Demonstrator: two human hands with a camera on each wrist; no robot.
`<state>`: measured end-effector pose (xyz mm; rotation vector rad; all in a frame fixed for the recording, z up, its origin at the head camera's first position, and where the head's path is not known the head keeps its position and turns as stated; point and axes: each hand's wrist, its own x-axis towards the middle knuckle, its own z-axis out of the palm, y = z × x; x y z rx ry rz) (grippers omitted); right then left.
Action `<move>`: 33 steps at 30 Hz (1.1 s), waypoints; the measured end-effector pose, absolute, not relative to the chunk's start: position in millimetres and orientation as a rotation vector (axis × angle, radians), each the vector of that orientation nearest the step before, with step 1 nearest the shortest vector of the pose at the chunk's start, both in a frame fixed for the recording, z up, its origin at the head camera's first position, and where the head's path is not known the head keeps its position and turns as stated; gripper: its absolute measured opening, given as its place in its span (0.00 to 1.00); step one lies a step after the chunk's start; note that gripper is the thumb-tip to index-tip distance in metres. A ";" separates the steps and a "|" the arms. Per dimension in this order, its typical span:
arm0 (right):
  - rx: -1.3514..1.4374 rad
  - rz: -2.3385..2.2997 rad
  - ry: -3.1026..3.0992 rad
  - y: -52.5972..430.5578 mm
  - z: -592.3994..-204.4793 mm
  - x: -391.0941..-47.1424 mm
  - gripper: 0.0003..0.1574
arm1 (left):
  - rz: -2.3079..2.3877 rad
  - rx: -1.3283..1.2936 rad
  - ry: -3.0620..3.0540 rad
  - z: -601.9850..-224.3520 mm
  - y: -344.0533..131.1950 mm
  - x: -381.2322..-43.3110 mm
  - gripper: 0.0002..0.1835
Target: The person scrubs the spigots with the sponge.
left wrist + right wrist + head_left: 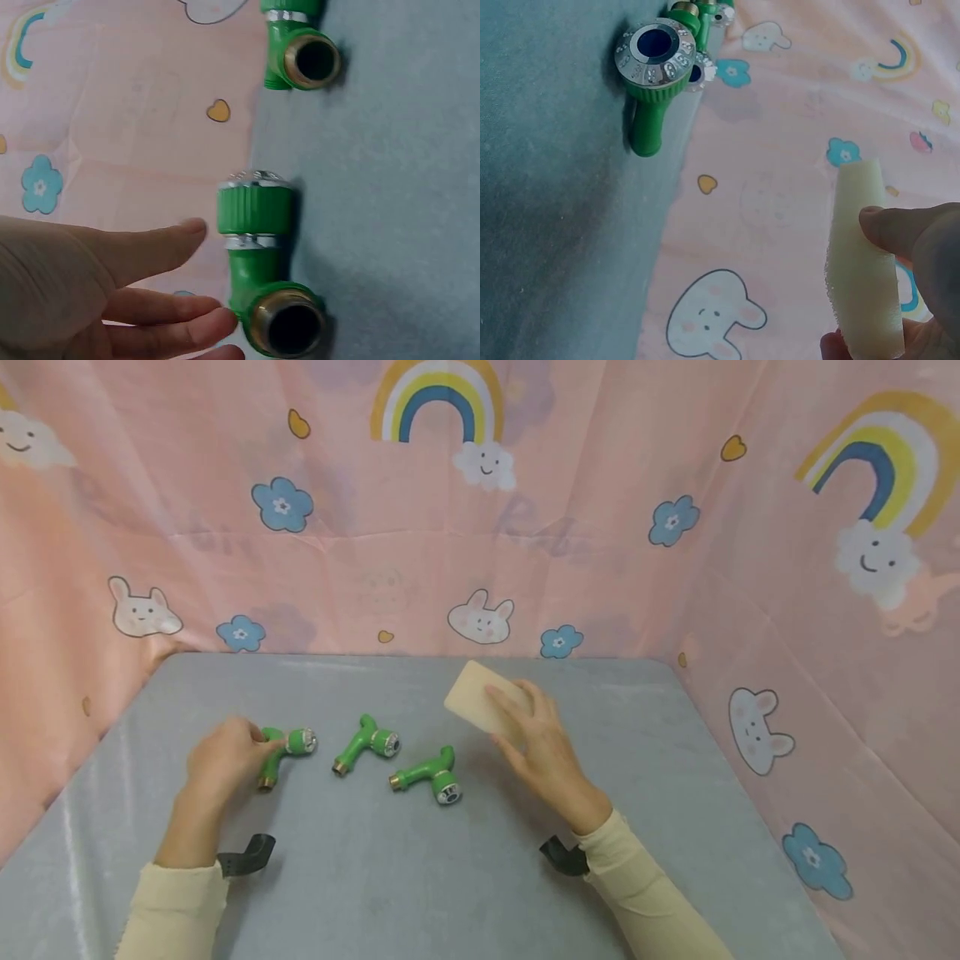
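Observation:
Three green taps with brass threaded ends and silver-faced knobs lie on the grey table. My left hand (225, 756) is at the left tap (272, 768). In the left wrist view its thumb stands apart from the fingers, with the fingertips beside the left tap (259, 262); whether they touch it I cannot tell. The middle tap (363, 743) and the right tap (423, 772) lie between my hands. My right hand (543, 747) holds a cream sponge (474, 697) above the table, pinching it between thumb and fingers. The sponge (862, 262) appears edge-on in the right wrist view.
The grey table (420, 885) reaches back to a pink patterned curtain (337, 568), which also hangs along both sides. A black curved piece (251, 856) sits by the left wrist, and another black piece (562, 857) by the right wrist.

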<state>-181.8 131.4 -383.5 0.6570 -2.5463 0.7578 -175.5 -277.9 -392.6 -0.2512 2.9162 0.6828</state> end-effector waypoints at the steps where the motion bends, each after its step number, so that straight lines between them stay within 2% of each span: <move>1: 0.654 0.758 -2.552 131.3 -383.4 -181.7 0.40 | 0.669 -0.255 2.917 -395.1 -278.8 -175.4 0.23; 9: 0.662 0.770 -2.533 130.8 -383.1 -182.1 0.40 | 0.646 -0.213 2.871 -408.1 -287.8 -179.0 0.22; 14: 0.672 0.760 -2.532 130.4 -384.0 -183.7 0.41 | 0.714 -0.219 2.878 -410.0 -291.4 -184.3 0.13; 17: 0.671 0.758 -2.535 131.1 -384.8 -182.7 0.41 | 0.798 -0.183 2.870 -407.0 -288.0 -186.3 0.18; 20: 0.658 0.759 -2.529 132.1 -384.2 -181.7 0.40 | 0.920 -0.113 2.855 -400.1 -275.5 -189.0 0.25; 25: 0.670 0.756 -2.497 132.2 -381.7 -183.5 0.39 | 1.165 -0.024 2.849 -385.9 -245.6 -190.2 0.29; 33: 0.790 0.792 -2.454 127.0 -386.7 -178.8 0.39 | 1.363 0.084 2.802 -386.1 -197.3 -170.4 0.25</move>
